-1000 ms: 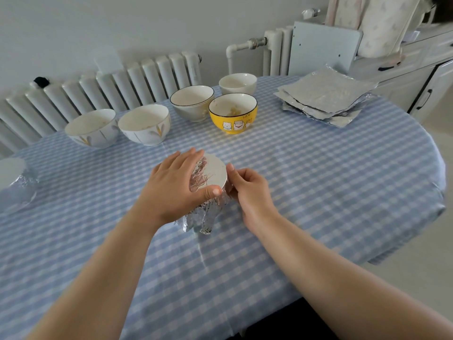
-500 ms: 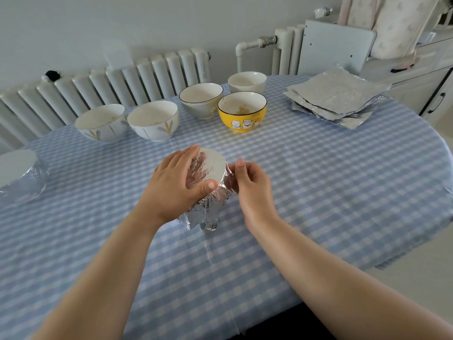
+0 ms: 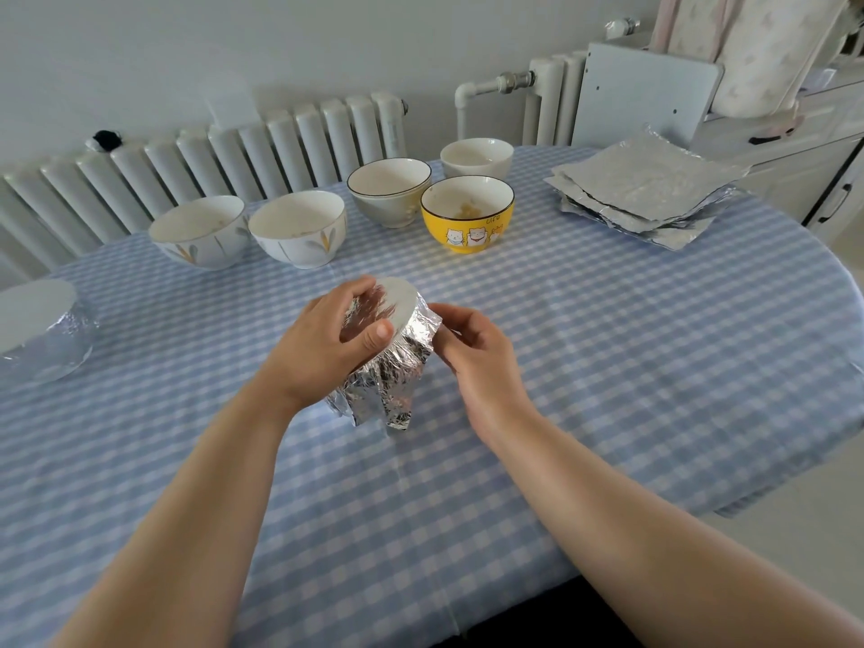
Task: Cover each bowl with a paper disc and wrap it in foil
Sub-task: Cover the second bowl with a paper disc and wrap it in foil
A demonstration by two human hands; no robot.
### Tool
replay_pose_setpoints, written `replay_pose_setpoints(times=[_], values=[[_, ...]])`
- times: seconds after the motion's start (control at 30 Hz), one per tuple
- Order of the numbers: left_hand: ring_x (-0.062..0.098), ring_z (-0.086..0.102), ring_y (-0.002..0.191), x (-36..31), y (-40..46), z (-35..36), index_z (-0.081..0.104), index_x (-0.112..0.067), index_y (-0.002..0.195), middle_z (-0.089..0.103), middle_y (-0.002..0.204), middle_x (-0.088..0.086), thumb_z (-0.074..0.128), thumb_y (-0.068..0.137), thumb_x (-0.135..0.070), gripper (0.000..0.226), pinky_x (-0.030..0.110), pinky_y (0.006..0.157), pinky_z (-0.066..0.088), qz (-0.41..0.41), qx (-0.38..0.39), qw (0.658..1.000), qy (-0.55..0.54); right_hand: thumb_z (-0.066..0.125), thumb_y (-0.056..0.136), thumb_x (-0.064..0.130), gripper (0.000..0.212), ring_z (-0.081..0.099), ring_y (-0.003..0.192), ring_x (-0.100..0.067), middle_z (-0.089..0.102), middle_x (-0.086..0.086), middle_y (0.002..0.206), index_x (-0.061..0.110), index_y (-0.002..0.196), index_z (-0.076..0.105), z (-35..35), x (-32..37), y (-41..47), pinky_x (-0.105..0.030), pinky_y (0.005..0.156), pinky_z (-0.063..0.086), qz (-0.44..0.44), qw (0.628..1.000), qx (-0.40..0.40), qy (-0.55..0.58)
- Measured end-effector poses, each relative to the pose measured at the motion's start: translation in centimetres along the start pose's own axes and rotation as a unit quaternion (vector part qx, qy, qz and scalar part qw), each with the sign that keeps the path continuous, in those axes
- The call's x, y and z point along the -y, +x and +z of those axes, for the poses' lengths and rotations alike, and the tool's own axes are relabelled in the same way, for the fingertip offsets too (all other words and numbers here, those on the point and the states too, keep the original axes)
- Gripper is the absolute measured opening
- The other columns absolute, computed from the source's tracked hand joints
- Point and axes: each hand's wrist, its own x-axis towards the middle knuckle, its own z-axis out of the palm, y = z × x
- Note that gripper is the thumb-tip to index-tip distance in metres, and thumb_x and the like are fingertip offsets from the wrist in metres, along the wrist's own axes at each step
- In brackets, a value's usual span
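Foil, crinkled and silver, is what both hands are working at the middle of the frame: a bowl wrapped in crumpled silver foil [image 3: 388,367], tipped on its side, with its white paper disc [image 3: 398,302] facing up and away. The left hand [image 3: 327,341] grips the bowl across the rim, fingers over the top edge and thumb pressed onto the foil beside the disc. The right hand [image 3: 472,350] sits just right of the bowl, fingers loosely curled; its fingertips look to be at the foil's edge, though I cannot tell whether they actually pinch it. Loose foil flaps hang down toward the blue-and-white checked tabletop [image 3: 608,343], so by my reckoning this wrap is not quite tidied.

On the scoreboard: at the left edge of the frame sits one finished bowl, foil-wrapped with a white disc on top [image 3: 39,329]. That looks complete. Waiting across the upper middle are five open bowls: two white bowls with yellow leaf marks [image 3: 198,231] [image 3: 298,226], a grey-green bowl with a dark rim [image 3: 389,189], a yellow bowl with cartoon cats [image 3: 467,212] and a plain white bowl [image 3: 476,156] behind it. None has a disc or foil. At the upper right, a stack of flat silver foil sheets [image 3: 640,191] stands ready.

So one done, one nearly there, five to go, as I judge it.
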Motion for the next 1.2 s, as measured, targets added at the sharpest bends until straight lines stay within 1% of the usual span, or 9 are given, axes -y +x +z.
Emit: replay_pose_setpoints(times=[0.1,0.27,0.43,0.5,0.6,0.73,0.83,0.97,1.2], values=[[0.012,0.035,0.137,-0.3,-0.1,0.2,0.037,-0.028,0.149,0.043,0.146,-0.010,0.037,0.065,-0.085,0.101,0.031,0.107,0.030,0.006,-0.005,0.999,0.034,0.071,0.088,0.016,0.007,0.071,0.090,-0.013,0.075,0.005,0.089,0.023,0.089,0.071,0.0,0.1,0.1,-0.036,0.089,0.057,-0.009,0.998,-0.040,-0.043],[0.015,0.037,0.136,-0.6,0.0,0.3,0.036,-0.028,0.148,0.045,0.143,-0.009,0.036,0.063,-0.086,0.103,0.037,0.108,0.032,0.005,-0.004,0.999,0.041,0.061,0.094,0.011,0.015,0.065,0.072,0.000,0.069,0.009,0.077,0.020,0.082,0.061,0.0,0.1,-0.4,-0.019,0.067,0.051,-0.062,0.987,-0.085,-0.121],[0.015,0.033,0.139,-1.1,0.1,0.6,0.033,-0.027,0.150,0.042,0.149,-0.006,0.031,0.056,-0.098,0.118,0.038,0.111,0.028,0.010,0.002,0.996,0.090,0.056,0.095,0.014,0.013,0.066,0.081,-0.011,0.067,0.004,0.085,0.023,0.086,0.056,-0.3,-0.1,-0.6,-0.034,0.079,0.055,-0.041,0.985,-0.095,-0.139],[0.016,0.031,0.141,-1.2,0.0,0.8,0.031,-0.027,0.151,0.040,0.152,-0.005,0.022,0.051,-0.105,0.127,0.041,0.114,0.026,0.012,0.006,0.994,0.107,0.054,0.096,0.012,0.011,0.064,0.077,-0.010,0.067,0.002,0.085,0.020,0.089,0.057,-0.4,-0.1,-0.6,-0.035,0.080,0.056,-0.023,0.990,-0.088,-0.112],[0.017,0.028,0.142,-1.6,-0.1,1.0,0.030,-0.026,0.151,0.039,0.152,-0.005,0.015,0.048,-0.106,0.131,0.042,0.115,0.024,0.018,0.008,0.991,0.132,0.043,0.099,0.006,0.017,0.062,0.069,-0.008,0.064,-0.002,0.084,0.012,0.096,0.059,-0.2,0.4,-0.8,-0.025,0.070,0.055,0.028,0.995,-0.082,0.048],[0.017,0.029,0.142,-2.1,-0.2,1.2,0.030,-0.025,0.151,0.040,0.151,-0.004,0.011,0.047,-0.106,0.133,0.041,0.115,0.022,0.027,0.006,0.987,0.158,0.038,0.104,0.043,0.040,0.067,0.085,-0.013,0.071,-0.002,0.098,0.016,0.102,0.068,-0.4,0.3,-0.7,-0.027,0.077,0.055,0.050,0.992,-0.086,0.083],[0.017,0.027,0.143,-2.5,-0.1,1.5,0.029,-0.025,0.151,0.040,0.152,-0.004,0.012,0.049,-0.105,0.131,0.041,0.114,0.021,0.033,0.007,0.983,0.183,0.053,0.093,0.058,0.056,0.060,0.071,-0.015,0.064,-0.001,0.076,0.004,0.092,0.068,-0.3,0.1,-0.7,-0.033,0.070,0.049,0.034,0.997,-0.074,0.011],[0.017,0.028,0.143,-2.5,0.1,1.7,0.029,-0.025,0.151,0.041,0.150,-0.004,0.014,0.050,-0.104,0.128,0.042,0.115,0.021,0.031,0.007,0.981,0.192,0.063,0.095,0.038,0.032,0.052,0.058,-0.009,0.057,0.010,0.056,0.016,0.072,0.058,-0.5,-0.2,-0.5,-0.030,0.065,0.044,0.037,0.994,-0.101,-0.012],[0.017,0.029,0.142,-2.8,0.0,1.7,0.029,-0.024,0.151,0.040,0.151,-0.004,0.023,0.057,-0.096,0.119,0.040,0.115,0.021,0.031,0.008,0.980,0.194,0.064,0.095,0.030,0.029,0.053,0.059,-0.012,0.057,0.006,0.059,0.016,0.070,0.057,-0.5,-0.3,0.1,-0.034,0.066,0.046,0.041,0.992,-0.122,-0.014]])
